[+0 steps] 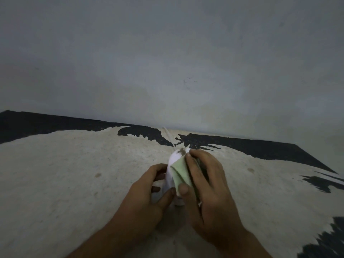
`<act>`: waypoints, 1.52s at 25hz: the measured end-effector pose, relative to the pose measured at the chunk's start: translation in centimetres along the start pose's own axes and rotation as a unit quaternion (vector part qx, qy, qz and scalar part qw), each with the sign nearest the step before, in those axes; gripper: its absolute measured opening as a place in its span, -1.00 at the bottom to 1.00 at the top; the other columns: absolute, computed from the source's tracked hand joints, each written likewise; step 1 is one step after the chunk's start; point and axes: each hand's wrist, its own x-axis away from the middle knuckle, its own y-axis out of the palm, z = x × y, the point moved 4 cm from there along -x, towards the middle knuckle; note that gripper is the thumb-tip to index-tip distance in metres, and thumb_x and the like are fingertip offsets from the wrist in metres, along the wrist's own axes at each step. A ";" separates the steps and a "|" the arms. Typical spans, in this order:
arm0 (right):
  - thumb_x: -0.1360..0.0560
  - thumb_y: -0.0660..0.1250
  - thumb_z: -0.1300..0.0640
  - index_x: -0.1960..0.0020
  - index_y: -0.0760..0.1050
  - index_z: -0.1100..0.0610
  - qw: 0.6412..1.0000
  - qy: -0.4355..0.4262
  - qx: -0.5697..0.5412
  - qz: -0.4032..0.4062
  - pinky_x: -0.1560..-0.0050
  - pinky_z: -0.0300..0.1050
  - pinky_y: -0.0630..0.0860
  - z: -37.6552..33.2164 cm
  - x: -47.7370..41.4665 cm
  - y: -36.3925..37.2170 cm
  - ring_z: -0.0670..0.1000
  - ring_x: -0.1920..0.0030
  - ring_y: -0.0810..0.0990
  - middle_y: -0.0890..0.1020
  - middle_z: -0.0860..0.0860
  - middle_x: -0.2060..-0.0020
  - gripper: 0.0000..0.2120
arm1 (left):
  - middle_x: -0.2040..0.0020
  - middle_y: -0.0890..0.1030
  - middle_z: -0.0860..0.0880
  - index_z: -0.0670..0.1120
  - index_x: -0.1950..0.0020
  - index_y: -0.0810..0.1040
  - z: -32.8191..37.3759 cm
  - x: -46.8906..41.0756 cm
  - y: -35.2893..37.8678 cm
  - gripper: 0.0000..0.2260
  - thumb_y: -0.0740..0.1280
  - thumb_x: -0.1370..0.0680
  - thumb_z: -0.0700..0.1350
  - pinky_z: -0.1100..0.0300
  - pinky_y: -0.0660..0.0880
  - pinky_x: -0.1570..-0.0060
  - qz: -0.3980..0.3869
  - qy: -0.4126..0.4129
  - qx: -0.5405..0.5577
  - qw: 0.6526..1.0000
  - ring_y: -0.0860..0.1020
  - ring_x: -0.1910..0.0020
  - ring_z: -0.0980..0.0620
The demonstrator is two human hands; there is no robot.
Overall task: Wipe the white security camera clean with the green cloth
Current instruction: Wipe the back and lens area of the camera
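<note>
**Cloth pressed on camera**

On the pale counter [74, 174], the right hand [206, 185] grips the green cloth [181, 173] against the upright white camera [174, 161]; the left hand [147, 194] clasps its left side. A dirty patch remains just above the cloth.

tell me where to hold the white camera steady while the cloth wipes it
Grip the white camera low on its body from the left, as the left hand does. The right hand presses the green cloth on its right side, leaving the left free.

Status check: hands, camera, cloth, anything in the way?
Left hand steadying white camera. Right hand pressing green cloth on it. Dark smudge on top. Nothing blocking.
</note>
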 end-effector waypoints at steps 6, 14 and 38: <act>-0.55 0.25 0.12 -0.28 0.49 0.27 0.998 0.020 -0.020 0.057 -0.22 0.11 0.46 1.1 0.1 0.1 0.10 -0.29 0.46 0.54 0.16 -0.24 -0.64 | -0.19 0.51 0.21 0.14 -0.26 0.34 0.1 0.0 0.0 -0.59 0.32 -0.44 0.07 0.22 0.47 -0.17 0.001 0.020 -0.001 1.000 0.48 -0.14 0.23; -0.55 0.24 -0.03 -0.23 0.55 0.15 0.999 0.001 0.002 0.041 -0.23 0.11 0.44 0.3 0.2 0.0 0.06 -0.31 0.44 0.54 0.10 -0.27 -0.64 | -0.08 0.49 0.30 0.25 -0.15 0.32 0.2 0.0 -0.1 -0.69 0.29 -0.46 0.04 0.24 0.46 -0.15 -0.003 0.015 0.009 1.000 0.50 -0.10 0.22; -0.64 0.01 0.04 -0.17 0.43 0.05 0.992 -0.090 0.086 0.024 -0.19 -0.04 0.21 -0.4 -0.5 -0.1 -0.06 -0.26 0.47 0.64 -0.01 -0.15 -0.74 | -0.09 0.41 0.35 0.24 -0.22 0.26 0.2 0.0 0.0 -0.58 0.33 -0.43 0.05 0.31 0.43 -0.09 0.006 0.011 0.010 1.000 0.49 -0.09 0.19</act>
